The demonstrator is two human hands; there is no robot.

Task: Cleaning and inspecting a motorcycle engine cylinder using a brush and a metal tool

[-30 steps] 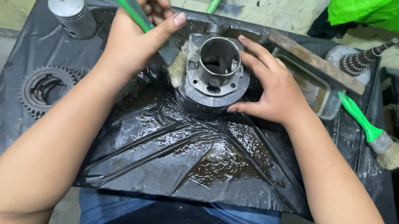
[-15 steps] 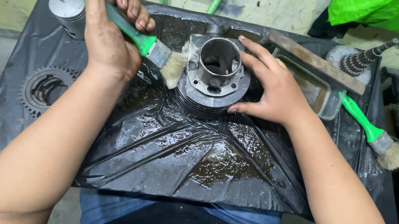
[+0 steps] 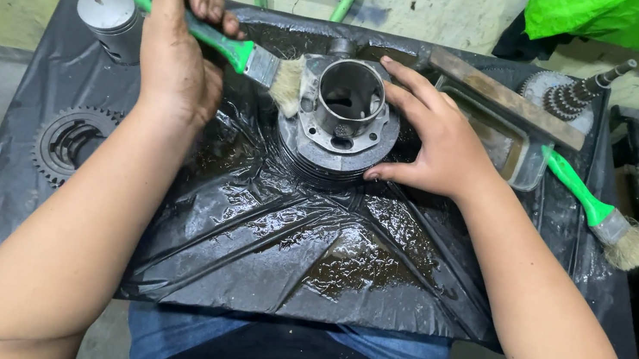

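Left hand (image 3: 174, 62) fingers wrapped round green-handled bristle brush (image 3: 224, 49), bristles touching grey finned metal cylinder (image 3: 341, 118) mid-surface. Right hand (image 3: 440, 139) fingers spread wide, bracing cylinder's right side.

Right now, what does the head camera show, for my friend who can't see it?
The left hand holds a green brush with its bristles against a metal cylinder, which the right hand steadies on wet black plastic. Nearby lie a piston, a gear, a tray and a second brush.

brush handle (image 3: 189, 23) under left hand (image 3: 175, 62)
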